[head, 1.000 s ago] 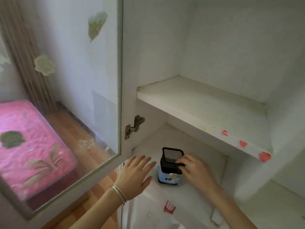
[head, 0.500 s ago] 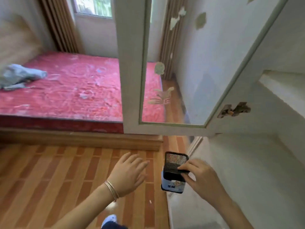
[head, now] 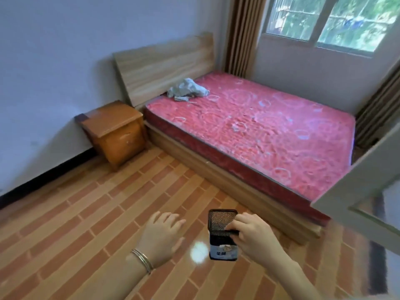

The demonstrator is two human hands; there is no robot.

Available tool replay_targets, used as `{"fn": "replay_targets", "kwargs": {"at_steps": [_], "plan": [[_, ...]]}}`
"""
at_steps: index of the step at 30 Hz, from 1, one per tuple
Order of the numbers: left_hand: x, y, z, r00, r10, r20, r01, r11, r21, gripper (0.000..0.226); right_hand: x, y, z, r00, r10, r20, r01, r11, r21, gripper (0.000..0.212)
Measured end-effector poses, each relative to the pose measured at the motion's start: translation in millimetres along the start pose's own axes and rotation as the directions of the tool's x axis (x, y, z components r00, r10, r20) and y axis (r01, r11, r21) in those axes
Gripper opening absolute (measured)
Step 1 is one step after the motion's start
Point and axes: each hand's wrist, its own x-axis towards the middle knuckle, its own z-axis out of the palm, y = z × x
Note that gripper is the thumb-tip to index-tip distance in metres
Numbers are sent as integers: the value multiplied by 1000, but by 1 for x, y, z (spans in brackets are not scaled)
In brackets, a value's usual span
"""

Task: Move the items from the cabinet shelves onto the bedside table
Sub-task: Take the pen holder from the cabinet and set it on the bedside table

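One orange-brown wooden bedside table [head: 114, 124] sits well ahead and left, top bare, while right hand [head: 252, 236] pinches the black mesh-topped box with a blue label [head: 222, 233] upright in mid-air, left hand [head: 161, 236] beside it spread, empty.

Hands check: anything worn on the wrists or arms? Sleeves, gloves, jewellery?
Both forearms are bare: no sleeves or gloves in view. The left hand has thin silver bangles stacked at the wrist. The right hand shows nothing worn, no rings visible.
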Motion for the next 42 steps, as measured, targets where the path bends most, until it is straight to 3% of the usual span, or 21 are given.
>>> {"fn": "replay_targets", "kwargs": {"at_steps": [5, 11, 19, 27, 38, 42], "plan": [[-18, -93, -12, 988, -136, -68, 137, 990, 17, 48, 94, -45, 34, 991, -128, 48, 127, 992, 24, 33], [-18, -197, -44, 958, -221, -182, 232, 972, 44, 48, 203, -94, 60, 976, -217, 11, 217, 976, 4, 35], [-25, -297, -31, 917, -367, -155, 373, 928, 11, 46, 323, -141, 99, 944, -329, -35, 330, 944, 17, 35], [28, -351, 8, 881, -458, -123, 458, 889, -30, 45, 418, -113, 155, 904, -425, 44, 423, 904, 56, 36], [180, -447, -17, 771, -613, -174, 613, 788, -57, 46, 619, -43, 187, 824, -566, 26, 560, 821, 112, 33], [207, -465, -8, 735, -667, -122, 662, 745, -83, 48, 663, -32, 207, 807, -586, 75, 572, 807, 149, 31]]}}
